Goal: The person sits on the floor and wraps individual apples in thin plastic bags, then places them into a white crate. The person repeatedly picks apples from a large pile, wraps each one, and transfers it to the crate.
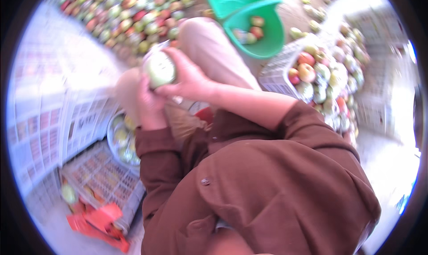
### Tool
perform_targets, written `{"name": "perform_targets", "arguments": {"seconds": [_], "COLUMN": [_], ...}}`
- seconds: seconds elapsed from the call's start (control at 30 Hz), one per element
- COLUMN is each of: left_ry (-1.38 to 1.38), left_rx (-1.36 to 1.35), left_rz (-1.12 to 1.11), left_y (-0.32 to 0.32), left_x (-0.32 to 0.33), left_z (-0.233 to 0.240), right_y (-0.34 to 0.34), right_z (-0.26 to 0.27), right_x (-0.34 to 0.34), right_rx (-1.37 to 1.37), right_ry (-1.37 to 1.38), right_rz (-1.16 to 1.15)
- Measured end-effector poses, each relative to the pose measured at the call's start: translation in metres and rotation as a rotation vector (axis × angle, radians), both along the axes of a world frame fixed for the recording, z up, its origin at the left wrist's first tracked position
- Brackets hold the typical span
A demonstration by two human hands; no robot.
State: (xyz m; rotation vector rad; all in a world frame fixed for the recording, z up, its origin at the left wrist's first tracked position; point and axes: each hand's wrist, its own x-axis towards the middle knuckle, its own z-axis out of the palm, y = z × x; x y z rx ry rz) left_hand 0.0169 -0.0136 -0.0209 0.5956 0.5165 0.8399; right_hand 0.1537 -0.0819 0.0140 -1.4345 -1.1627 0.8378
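A pale green apple is held between both hands above my knees. My left hand supports it from the left and below. Around its right side curve the fingers and thumb of my right hand. Thin whitish film shows at the apple's upper edge; blur hides how far it covers the fruit. Beyond my knees lies a large heap of red and green apples. A green plastic basket with a handle stands past my right knee, a few apples inside.
To the right, a white plastic crate is heaped with apples, many in shiny film. Tall white crates line the left side. A round tub of fruit stands beside my left arm, near a low crate and red torn material.
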Motion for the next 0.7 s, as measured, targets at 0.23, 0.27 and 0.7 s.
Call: {"name": "perform_targets", "arguments": {"seconds": [0.23,0.27,0.7], "left_ry": [0.064,0.109,0.195], "left_rx": [0.127,0.176,0.342], "left_rz": [-0.155,-0.194,-0.511], "left_y": [-0.003,-0.005,-0.054], "left_x": [0.004,0.006,0.131], "left_z": [0.001,0.004,0.081], "right_y": [-0.02,-0.025,-0.093], "right_z": [0.013,0.013,0.021], "right_x": [0.018,0.023,0.11], "right_rx": [-0.079,-0.113,0.09], "right_ry": [0.066,0.081,0.097], "right_rz": [0.025,0.03,-0.231]}}
